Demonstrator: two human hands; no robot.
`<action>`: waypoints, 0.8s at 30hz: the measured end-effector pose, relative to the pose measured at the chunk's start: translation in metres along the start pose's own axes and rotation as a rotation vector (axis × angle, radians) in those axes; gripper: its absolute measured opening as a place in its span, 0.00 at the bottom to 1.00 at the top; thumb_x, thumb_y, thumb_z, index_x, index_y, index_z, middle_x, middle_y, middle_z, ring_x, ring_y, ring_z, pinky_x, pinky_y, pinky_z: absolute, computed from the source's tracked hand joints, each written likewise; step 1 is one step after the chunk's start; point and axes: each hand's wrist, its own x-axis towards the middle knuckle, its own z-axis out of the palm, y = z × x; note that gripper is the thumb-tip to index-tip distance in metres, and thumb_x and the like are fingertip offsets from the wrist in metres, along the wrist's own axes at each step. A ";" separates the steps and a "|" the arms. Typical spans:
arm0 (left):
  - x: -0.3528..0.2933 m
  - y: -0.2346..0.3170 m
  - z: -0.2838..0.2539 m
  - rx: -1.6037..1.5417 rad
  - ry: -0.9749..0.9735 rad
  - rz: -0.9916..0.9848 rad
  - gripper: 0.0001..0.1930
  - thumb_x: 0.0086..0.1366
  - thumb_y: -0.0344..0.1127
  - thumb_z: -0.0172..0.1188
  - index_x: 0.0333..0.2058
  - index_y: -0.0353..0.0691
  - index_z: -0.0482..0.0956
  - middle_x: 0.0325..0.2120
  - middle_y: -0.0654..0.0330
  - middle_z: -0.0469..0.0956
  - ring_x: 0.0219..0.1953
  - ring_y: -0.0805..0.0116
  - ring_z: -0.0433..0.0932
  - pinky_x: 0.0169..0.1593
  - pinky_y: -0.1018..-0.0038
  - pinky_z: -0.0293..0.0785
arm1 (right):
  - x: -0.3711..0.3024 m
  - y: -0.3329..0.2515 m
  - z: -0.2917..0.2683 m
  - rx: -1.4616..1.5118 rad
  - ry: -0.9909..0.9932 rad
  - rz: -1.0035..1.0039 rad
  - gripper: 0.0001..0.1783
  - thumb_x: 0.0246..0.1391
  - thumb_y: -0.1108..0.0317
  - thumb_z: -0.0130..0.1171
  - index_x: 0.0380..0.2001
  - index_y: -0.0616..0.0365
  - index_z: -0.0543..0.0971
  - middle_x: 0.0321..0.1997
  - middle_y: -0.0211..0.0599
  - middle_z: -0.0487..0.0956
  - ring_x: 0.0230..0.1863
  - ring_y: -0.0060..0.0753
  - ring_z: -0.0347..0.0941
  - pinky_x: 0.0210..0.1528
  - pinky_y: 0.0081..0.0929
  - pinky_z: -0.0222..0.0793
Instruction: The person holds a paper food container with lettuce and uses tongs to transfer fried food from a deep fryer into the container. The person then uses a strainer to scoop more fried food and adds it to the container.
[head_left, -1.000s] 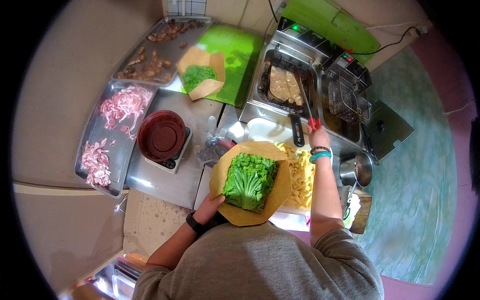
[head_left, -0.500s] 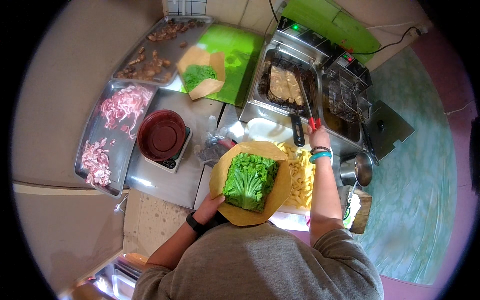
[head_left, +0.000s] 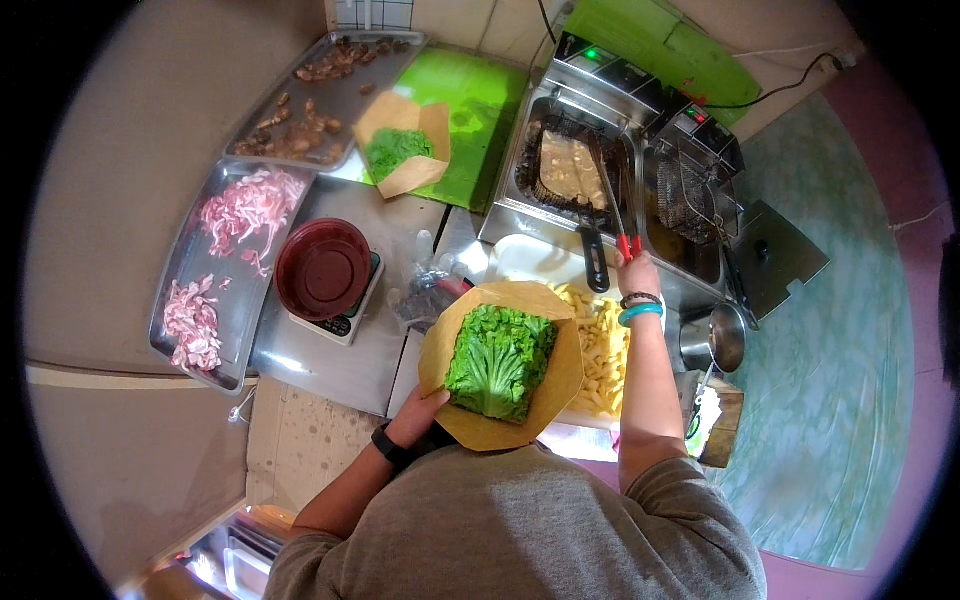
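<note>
My left hand (head_left: 420, 414) grips the left edge of an open brown paper box (head_left: 548, 408), held just before my body. Green leaf lettuce (head_left: 500, 362) lines the inside of this box. In my right hand (head_left: 638, 274) are metal tongs (head_left: 608, 178) with red grips, reaching forward over the left fryer. Their tips are beside a pale battered slab (head_left: 568, 170) in the wire fry basket (head_left: 540, 190), and I cannot tell whether they touch it. The basket's black handle (head_left: 594, 262) points toward me, just left of my right hand.
Cut potato fries (head_left: 600, 355) fill a white tray beneath my right forearm. Left stand a brown bowl (head_left: 322, 268) on a scale, a tray of sliced raw meat (head_left: 262, 300) and a tray of browned pieces (head_left: 230, 148). A second lettuce box (head_left: 432, 124) rests on a green board (head_left: 478, 95).
</note>
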 end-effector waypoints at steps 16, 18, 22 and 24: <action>-0.001 0.001 0.000 0.020 -0.018 0.006 0.24 0.58 0.35 0.49 0.52 0.31 0.57 0.48 0.57 0.64 0.49 0.67 0.64 0.53 0.72 0.59 | -0.001 -0.001 -0.002 -0.011 -0.014 -0.006 0.26 0.45 0.50 0.51 0.37 0.63 0.67 0.33 0.56 0.74 0.38 0.52 0.71 0.40 0.40 0.67; 0.000 0.001 0.000 0.011 -0.019 -0.004 0.25 0.58 0.35 0.49 0.52 0.31 0.57 0.48 0.57 0.64 0.49 0.67 0.64 0.53 0.72 0.59 | -0.001 -0.001 -0.002 -0.022 -0.019 -0.005 0.26 0.45 0.50 0.51 0.37 0.63 0.67 0.33 0.56 0.74 0.38 0.52 0.71 0.40 0.40 0.67; 0.001 -0.001 -0.001 -0.013 -0.019 0.000 0.25 0.57 0.35 0.49 0.52 0.31 0.57 0.48 0.58 0.64 0.50 0.67 0.63 0.53 0.72 0.58 | -0.001 -0.001 -0.002 -0.022 -0.016 -0.011 0.26 0.45 0.49 0.51 0.37 0.63 0.67 0.33 0.56 0.74 0.37 0.52 0.71 0.40 0.40 0.67; 0.002 -0.002 -0.001 -0.011 -0.021 -0.003 0.25 0.57 0.35 0.49 0.52 0.31 0.57 0.48 0.58 0.64 0.50 0.66 0.63 0.53 0.72 0.58 | -0.002 -0.001 -0.002 -0.020 -0.008 -0.019 0.26 0.45 0.50 0.51 0.37 0.63 0.67 0.33 0.56 0.74 0.37 0.52 0.71 0.40 0.40 0.67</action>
